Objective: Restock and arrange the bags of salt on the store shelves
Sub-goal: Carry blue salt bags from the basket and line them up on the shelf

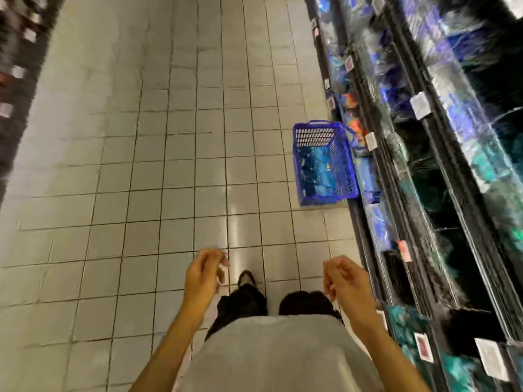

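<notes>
A blue plastic basket (325, 162) stands on the tiled floor beside the shelves on the right, with blue bags of salt (319, 171) lying inside it. The dark shelves (441, 176) carry more blue and teal bags, blurred by motion. My left hand (204, 274) hangs low in the middle of the view, fingers loosely curled, holding nothing. My right hand (343, 277) is beside it, also loosely curled and empty. Both hands are well short of the basket, which lies ahead and to the right.
A grey tiled aisle floor (158, 165) runs ahead. Another dark shelf unit (17, 66) lines the left edge. White and red price tags (421, 105) stick out along the right shelf edges. My legs and one shoe (246, 278) show below.
</notes>
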